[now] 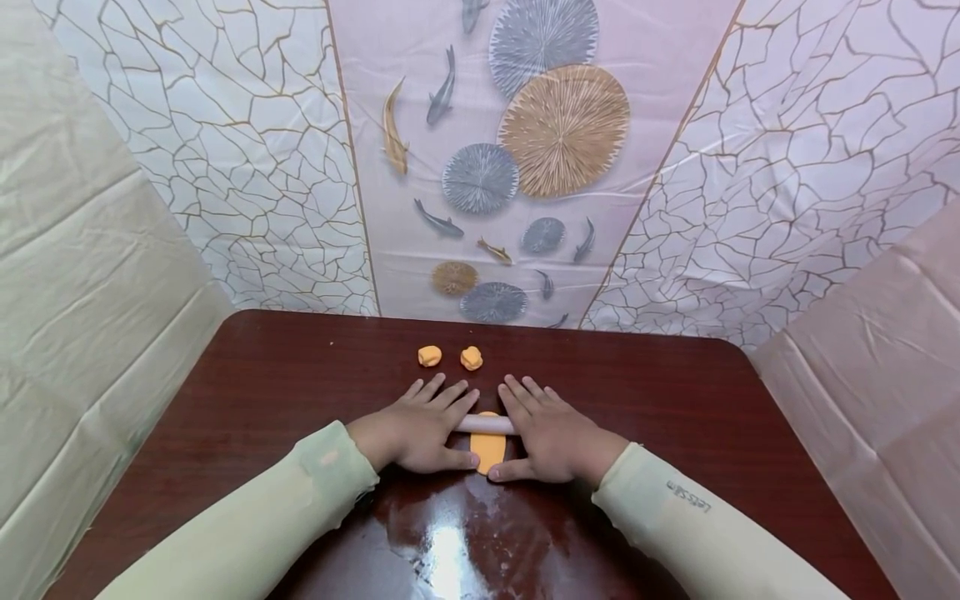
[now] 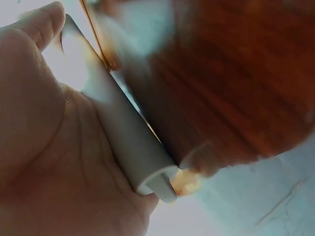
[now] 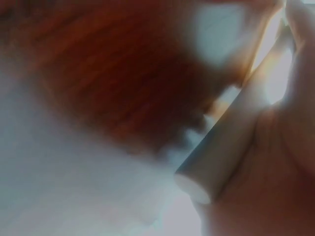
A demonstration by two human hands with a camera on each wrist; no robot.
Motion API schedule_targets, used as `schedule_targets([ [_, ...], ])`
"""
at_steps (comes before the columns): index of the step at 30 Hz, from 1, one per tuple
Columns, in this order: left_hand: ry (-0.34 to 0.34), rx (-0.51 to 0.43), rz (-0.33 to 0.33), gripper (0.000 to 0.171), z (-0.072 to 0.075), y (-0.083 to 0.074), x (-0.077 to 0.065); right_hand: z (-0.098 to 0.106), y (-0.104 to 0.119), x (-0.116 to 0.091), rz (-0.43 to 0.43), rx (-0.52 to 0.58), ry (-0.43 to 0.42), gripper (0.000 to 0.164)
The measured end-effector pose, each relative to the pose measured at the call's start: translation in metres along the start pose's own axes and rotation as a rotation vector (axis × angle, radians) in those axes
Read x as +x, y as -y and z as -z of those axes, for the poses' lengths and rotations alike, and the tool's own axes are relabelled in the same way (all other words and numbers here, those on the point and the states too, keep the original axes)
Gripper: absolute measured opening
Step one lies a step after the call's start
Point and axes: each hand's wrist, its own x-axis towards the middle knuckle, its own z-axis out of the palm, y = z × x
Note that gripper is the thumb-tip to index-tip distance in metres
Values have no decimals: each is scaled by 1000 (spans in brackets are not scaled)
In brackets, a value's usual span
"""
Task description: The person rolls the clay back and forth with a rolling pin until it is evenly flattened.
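A pale rolling pin lies crosswise under both palms and over a flattened oval of orange dough. My left hand rests on its left part with straight, spread fingers, the thumb tip touching the dough's left edge. On the other side my right hand lies likewise, its thumb tip close to the dough's lower right edge. In the left wrist view the pin runs along the palm, and a short stub sticks out of its end. The right wrist view shows the pin's other end against the right palm.
Two small orange dough lumps sit side by side beyond the hands, near the back of the glossy dark red table. Patterned cloth hangs behind the table, and beige cloth panels flank it. Light glares off the near tabletop.
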Motion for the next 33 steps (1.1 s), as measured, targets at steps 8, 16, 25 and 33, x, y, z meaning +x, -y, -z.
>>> schedule_targets([
  [8, -55, 95, 57, 72, -2, -1, 9, 2, -6, 8, -4, 1, -20, 127],
  [16, -75, 120, 95, 75, 3, -2, 14, 7, -12, 20, -26, 13, -7, 125],
  [25, -99, 125, 135, 85, 7, 1, 18, 10, -16, 31, -65, 47, 2, 123],
  [33, -89, 106, 146, 87, 13, 6, 27, 10, -22, 40, -77, 62, -13, 124],
])
